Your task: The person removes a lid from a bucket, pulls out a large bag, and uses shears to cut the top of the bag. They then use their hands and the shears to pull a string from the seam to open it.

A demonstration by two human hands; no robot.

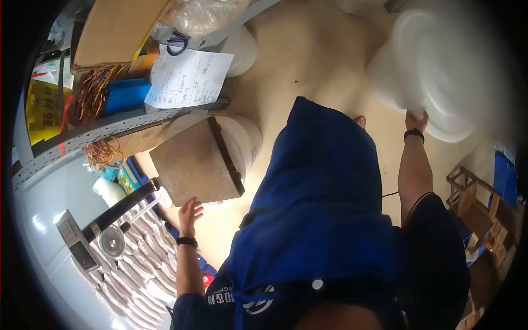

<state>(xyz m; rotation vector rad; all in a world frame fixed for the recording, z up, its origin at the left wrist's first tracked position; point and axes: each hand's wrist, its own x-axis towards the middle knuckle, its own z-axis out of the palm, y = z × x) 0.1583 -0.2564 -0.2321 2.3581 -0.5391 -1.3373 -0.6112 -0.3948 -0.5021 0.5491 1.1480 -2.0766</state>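
At the right, my right hand grips the rim of a large white plastic tub, which is partly smeared by motion. My left hand hangs near the front edge of a metal platform scale, its fingers apart and nothing in them. The scale's dark post leads to a display unit with a keypad. Both wrists carry dark bands. A blue apron covers my front between the two arms.
Several white packets lie in rows at the lower left. A metal shelf above holds bundled wires, a blue box and a handwritten sheet. White buckets stand behind the scale. Wooden pieces are at the right.
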